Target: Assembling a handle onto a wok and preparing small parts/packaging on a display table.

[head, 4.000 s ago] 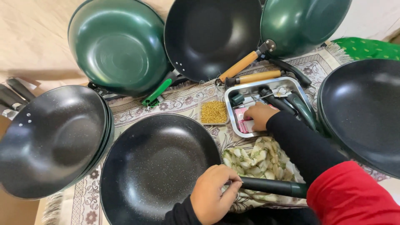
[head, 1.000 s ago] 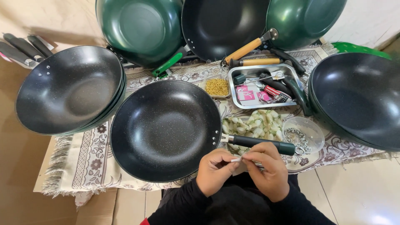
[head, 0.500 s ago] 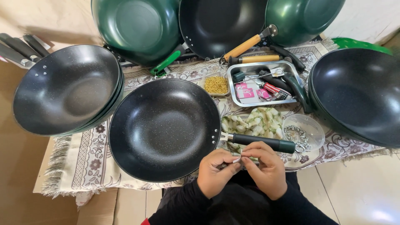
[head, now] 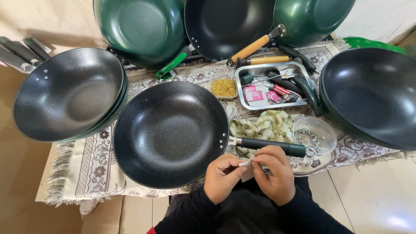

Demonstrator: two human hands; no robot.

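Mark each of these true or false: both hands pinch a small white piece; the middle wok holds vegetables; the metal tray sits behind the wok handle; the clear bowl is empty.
1. Both hands, the left hand and the right hand, pinch a small white piece. True.
2. The middle black wok holds vegetables. False: it is empty; pale chopped pieces lie beside it.
3. The metal tray sits beyond the wok's dark handle. True.
4. The clear bowl is empty. False: small metal rings lie in it.
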